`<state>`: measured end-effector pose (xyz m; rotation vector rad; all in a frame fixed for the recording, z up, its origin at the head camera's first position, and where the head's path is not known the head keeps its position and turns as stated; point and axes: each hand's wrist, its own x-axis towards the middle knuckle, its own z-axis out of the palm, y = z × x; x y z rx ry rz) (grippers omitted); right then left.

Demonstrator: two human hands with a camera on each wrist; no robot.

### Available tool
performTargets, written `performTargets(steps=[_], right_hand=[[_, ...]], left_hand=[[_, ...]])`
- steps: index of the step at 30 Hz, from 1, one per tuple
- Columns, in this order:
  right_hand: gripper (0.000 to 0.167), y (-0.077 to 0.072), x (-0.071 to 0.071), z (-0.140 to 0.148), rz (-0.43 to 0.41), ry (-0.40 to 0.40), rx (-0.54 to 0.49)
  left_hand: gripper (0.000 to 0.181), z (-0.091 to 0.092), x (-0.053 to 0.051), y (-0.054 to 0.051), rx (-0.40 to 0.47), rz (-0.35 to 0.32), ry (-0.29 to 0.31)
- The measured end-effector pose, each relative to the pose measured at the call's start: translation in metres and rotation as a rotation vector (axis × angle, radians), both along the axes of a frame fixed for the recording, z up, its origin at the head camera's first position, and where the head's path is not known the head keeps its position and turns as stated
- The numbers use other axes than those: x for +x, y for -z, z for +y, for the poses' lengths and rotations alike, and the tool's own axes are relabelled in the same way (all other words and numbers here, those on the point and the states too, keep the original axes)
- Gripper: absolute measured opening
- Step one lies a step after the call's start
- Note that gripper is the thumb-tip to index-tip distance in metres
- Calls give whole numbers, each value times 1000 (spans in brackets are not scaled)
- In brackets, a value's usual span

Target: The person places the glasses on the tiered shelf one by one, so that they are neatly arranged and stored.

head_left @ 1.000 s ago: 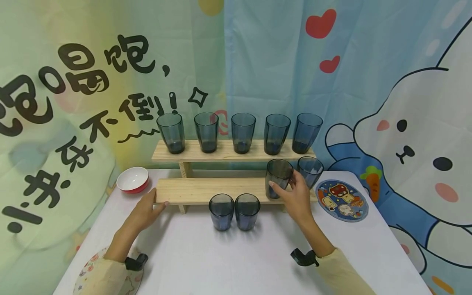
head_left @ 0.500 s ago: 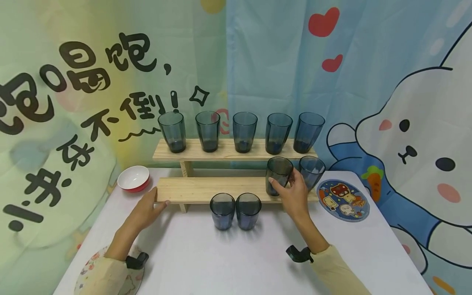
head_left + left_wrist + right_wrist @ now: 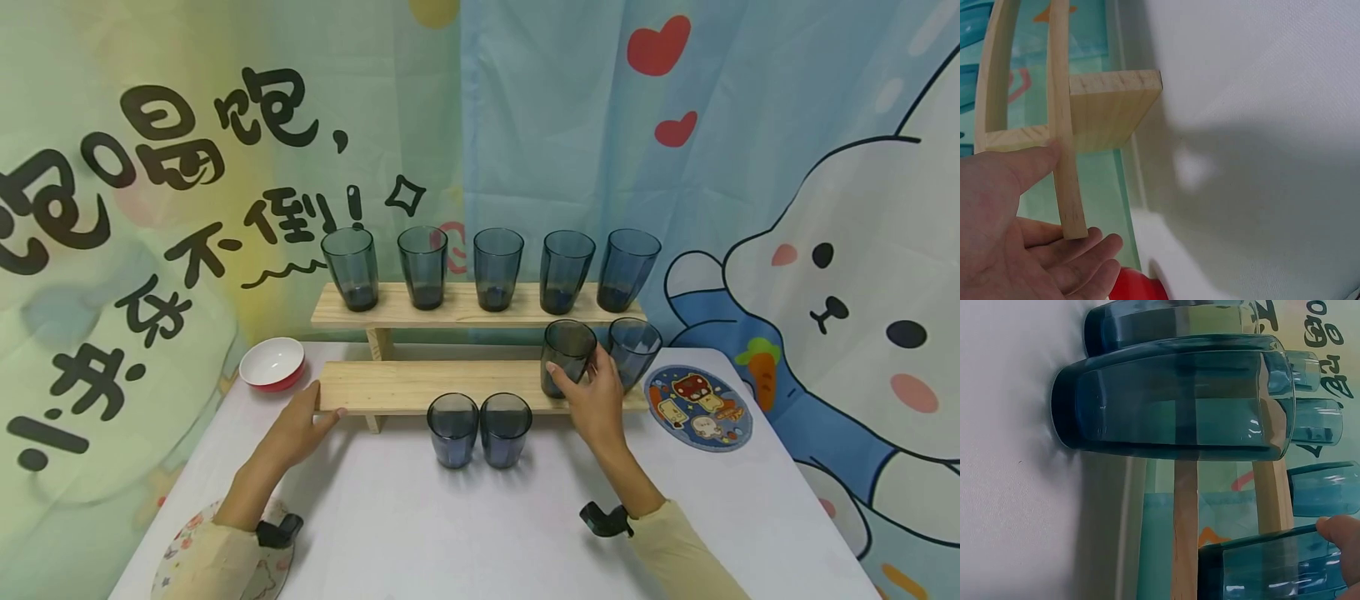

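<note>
My right hand (image 3: 600, 408) holds a blue-grey drinking glass (image 3: 564, 354) at the right part of the lower tier of a two-tier wooden shelf (image 3: 427, 387). In the right wrist view, a fingertip lies on the held glass (image 3: 1260, 572) near its rim. Another glass (image 3: 636, 343) is just right of it at the tier's end. My left hand (image 3: 296, 429) grips the left end of the lower tier; the left wrist view has the thumb on one side of the board (image 3: 1063, 162) and fingers on the other. Two glasses (image 3: 452, 433) stand close together on the table before the shelf.
Several matching glasses (image 3: 498, 271) line the upper tier. A red-and-white bowl (image 3: 272, 364) sits left of the shelf. A round blue patterned mat (image 3: 699, 408) lies at the right, and a pale patterned mat (image 3: 273, 575) lies under the left forearm. A printed curtain (image 3: 532, 125) hangs behind.
The right forearm has shifted slightly left while the hand keeps hold of the glass, which stays in nearly the same place. The left hand has not moved. The head view shifted slightly.
</note>
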<state>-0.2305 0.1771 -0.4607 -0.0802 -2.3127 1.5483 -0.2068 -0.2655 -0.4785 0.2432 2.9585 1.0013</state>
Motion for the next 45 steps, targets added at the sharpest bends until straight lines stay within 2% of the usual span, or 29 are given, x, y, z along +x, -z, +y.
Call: performTargets(steps=[5,14,17,22,26,30,32,36,39,45], right_hand=[[93,3,5,3,9,-27,24],[99,10,26,12,-35,-74,9],[92,12,35,15,-34,-79,-3],[69,23,47,15,7,-54,-35],[60,32,54,12,-30,-109,-38],[68,37,59,4,-147,-208,-38],[72,40,60,-1,-180,-263,-40],[82,45,61,-12,-186,-351,-18],[88,49,58,-20,-183,-386,1],[90,54,55,-33,-157,-382,7]], left_hand=[[69,0,0,-1,0,-9,-1],[70,-1,1,-2,-12,-36,-11],[71,-1,1,-2,-12,-37,-10],[71,-2,1,0,-12,-33,-5],[68,-2,1,0,-7,-14,-2],[66,-2,1,1,2,-1,0],[67,-2,0,1,-3,-4,2],[67,-1,0,1,-3,-5,3],[66,-1,0,1,5,-6,-1],[68,-2,0,1,2,-16,-3]])
